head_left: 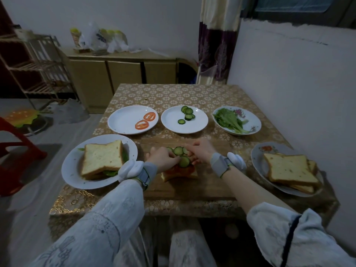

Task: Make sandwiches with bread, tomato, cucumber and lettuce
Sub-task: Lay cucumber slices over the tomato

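Note:
On the wooden cutting board [202, 187] lies an open bread slice [180, 175] topped with tomato and several cucumber slices [184, 161]. My left hand [162, 158] and my right hand [201, 151] rest on either side of it, fingertips touching the cucumber slices. A finished sandwich [103, 158] sits on the white plate [75, 170] at the left. Plain bread slices [290, 171] are stacked on the plate at the right. Farther back stand plates with two tomato slices [145, 120], cucumber slices [186, 113] and lettuce [229, 120].
The table [173, 93] with a gold patterned cloth stands against the white wall on the right. A red plastic stool [15, 151] is on the floor at the left. A low cabinet [123, 72] and a wire rack [38, 70] stand behind.

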Motion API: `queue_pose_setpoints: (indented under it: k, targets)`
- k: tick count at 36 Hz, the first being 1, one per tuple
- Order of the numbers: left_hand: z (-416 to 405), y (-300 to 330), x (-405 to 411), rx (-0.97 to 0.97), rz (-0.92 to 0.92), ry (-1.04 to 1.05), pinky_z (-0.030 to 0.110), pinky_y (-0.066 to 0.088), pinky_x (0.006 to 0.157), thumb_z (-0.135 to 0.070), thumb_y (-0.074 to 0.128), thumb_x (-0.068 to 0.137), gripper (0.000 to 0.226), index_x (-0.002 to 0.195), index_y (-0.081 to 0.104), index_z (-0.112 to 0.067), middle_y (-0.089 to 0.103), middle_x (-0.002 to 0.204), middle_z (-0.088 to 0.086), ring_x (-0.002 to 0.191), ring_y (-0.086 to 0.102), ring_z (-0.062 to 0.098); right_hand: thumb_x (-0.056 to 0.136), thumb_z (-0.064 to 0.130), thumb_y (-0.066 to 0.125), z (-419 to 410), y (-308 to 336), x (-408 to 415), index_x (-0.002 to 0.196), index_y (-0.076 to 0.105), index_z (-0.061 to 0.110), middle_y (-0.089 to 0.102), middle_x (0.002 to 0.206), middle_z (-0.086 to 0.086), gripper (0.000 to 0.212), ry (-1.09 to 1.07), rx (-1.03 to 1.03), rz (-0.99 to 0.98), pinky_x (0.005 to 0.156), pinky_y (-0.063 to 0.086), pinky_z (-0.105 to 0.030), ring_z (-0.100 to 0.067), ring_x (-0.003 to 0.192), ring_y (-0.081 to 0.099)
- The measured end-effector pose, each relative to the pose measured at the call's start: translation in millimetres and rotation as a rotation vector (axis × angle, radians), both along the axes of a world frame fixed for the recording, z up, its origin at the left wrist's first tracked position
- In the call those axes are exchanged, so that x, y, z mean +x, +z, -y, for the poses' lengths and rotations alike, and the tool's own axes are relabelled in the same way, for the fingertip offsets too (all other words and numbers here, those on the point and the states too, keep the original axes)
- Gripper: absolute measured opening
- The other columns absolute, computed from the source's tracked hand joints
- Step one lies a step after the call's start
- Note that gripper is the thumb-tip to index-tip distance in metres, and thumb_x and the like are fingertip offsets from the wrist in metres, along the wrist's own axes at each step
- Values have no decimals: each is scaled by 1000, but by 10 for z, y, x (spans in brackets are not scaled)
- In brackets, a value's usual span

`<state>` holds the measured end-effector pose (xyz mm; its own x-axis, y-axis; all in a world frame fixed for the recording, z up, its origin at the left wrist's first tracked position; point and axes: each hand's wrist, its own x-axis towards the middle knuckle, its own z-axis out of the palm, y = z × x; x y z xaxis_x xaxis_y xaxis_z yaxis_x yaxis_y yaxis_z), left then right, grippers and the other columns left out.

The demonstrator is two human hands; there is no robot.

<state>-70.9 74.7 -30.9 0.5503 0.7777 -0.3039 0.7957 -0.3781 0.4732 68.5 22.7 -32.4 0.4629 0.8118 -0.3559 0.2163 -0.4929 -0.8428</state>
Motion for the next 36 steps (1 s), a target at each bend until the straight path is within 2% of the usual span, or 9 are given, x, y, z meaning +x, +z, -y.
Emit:
queue_pose_setpoints:
  k: [2,8,11,14,18,24,30,32,36]
  targets:
    - [-11,-10,12,36,-52,2,42,29,103,-48,51,91,36,107,72,-23,59,121,14,128,33,34,96,21,55,2,-2,8,78,53,10,56,67,-6,21,21,-5,26,41,48,-20,-15,50,54]
    - [-131,35,100,162,-70,12,40,35,99,-54,55,86,40,99,68,-18,59,117,11,122,40,32,95,17,53,-92,92,104,105,61,-5,61,72,-11,25,34,11,233,55,54,-28,-19,54,57]
    - [-323,81,209,210,-25,8,41,41,97,-46,54,89,30,96,62,-18,61,115,11,117,47,33,94,18,52,-229,129,215,111,62,-3,68,99,-20,29,52,-6,438,79,54,-40,-27,78,63]
    - [-559,130,357,240,-53,-42,43,44,99,-35,50,93,31,114,60,-15,56,124,13,121,46,33,94,20,51,-419,122,366,116,59,4,65,116,-14,28,78,-31,578,88,48,-36,-29,106,60]
    - [-930,165,651,288,-131,-154,41,42,105,-24,46,96,41,136,49,-18,48,138,12,127,44,32,95,21,50,-769,76,638,127,52,9,57,127,-12,34,112,-59,651,90,46,-34,-29,114,55]
    - [-1437,106,1078,294,-161,-215,39,38,109,-19,45,97,43,139,46,-15,46,142,11,131,42,31,96,21,47,-1349,-76,1009,130,49,8,45,134,-15,36,186,-122,819,99,41,-38,-33,122,47]
    - [-1791,-73,1437,236,-145,-190,34,37,107,-31,49,97,48,140,44,-11,48,141,10,129,45,28,92,21,48,-1747,-215,1196,106,58,10,51,120,-16,21,316,-191,940,88,44,-41,-36,108,52]
    - [-1847,-120,1517,185,-140,-185,36,41,102,-32,51,96,48,137,46,-8,52,135,11,124,50,29,94,25,46,-1804,-261,1238,113,57,11,47,124,-15,27,366,-214,977,91,41,-43,-35,113,48]
    - [-1882,-212,1625,188,-152,-150,33,42,78,-27,52,93,24,100,65,-8,58,89,8,96,55,29,94,31,44,-1879,-310,1317,122,57,15,40,132,-13,34,413,-233,1026,102,39,-41,-33,119,43]
